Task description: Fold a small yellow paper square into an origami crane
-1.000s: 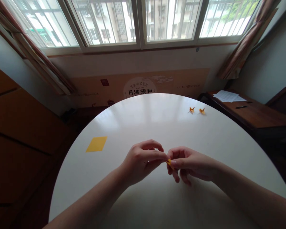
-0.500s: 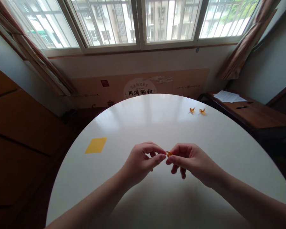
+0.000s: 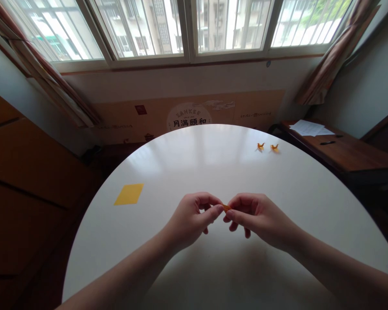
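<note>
A small piece of folded orange paper (image 3: 226, 208) is pinched between my two hands above the near middle of the table. My left hand (image 3: 194, 219) grips its left end between thumb and forefinger. Thumb and forefinger of my right hand (image 3: 254, 213) close on the right end, while the other fingers curl loosely below. Most of the folded paper is hidden by the fingertips. A flat yellow sheet of paper (image 3: 129, 194) lies to the left. Two small folded paper cranes, a left one (image 3: 260, 146) and a right one (image 3: 274, 147), stand toward the far right.
The round white table (image 3: 181, 168) has a curved far edge near the window wall. At the right, a brown wooden desk (image 3: 358, 150) holds white papers (image 3: 310, 128) and a dark pen (image 3: 327, 143). An orange-brown cabinet (image 3: 26, 193) is on the left.
My left fingers have closed further over the folded paper, so its pointed tip no longer shows. Both hands stay nearly in place; the view has tilted slightly.
</note>
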A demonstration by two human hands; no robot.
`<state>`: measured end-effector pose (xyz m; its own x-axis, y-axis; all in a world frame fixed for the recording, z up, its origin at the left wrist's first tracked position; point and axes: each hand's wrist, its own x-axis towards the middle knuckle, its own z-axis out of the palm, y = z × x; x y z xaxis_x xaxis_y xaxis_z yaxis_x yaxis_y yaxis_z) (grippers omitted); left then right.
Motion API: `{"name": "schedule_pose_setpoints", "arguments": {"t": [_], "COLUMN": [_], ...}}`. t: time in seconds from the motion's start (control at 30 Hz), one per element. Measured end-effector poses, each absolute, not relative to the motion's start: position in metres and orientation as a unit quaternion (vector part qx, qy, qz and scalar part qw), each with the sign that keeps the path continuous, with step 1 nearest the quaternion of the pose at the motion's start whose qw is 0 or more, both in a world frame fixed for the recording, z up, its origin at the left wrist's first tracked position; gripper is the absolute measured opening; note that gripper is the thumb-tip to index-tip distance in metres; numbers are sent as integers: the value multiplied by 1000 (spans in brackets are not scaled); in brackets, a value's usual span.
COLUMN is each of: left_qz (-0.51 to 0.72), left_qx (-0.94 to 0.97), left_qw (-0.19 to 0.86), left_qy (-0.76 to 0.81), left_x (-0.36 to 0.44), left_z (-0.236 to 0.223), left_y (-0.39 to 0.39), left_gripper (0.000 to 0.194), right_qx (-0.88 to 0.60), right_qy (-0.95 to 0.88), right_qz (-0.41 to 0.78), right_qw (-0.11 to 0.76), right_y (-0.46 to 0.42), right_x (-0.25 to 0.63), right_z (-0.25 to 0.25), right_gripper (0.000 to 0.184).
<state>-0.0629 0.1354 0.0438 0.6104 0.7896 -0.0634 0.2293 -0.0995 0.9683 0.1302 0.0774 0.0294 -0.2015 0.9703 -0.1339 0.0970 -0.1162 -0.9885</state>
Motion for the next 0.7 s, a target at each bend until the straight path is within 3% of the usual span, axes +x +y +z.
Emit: {"name": "schedule_pose_setpoints", "arguments": {"t": [0.37,0.53,0.7], "left_qz": [295,202,187], "left_qx": [661,723,763], "left_qw": [578,566,525], "left_qy": [377,340,327], "left_x": [-67,-68,-67], "left_z": [43,42,41], "left_y": [146,144,140], "left_gripper": [18,27,15], "right_qx": [-493,-495,-496], "right_qy": [-493,-554,-601], "right_qz": [597,544,502], "right_qw": [396,391,374], "right_y": [77,77,74], "right_x": [130,131,131], "right_z": [30,28,26], "right_gripper": [25,23,16]}}
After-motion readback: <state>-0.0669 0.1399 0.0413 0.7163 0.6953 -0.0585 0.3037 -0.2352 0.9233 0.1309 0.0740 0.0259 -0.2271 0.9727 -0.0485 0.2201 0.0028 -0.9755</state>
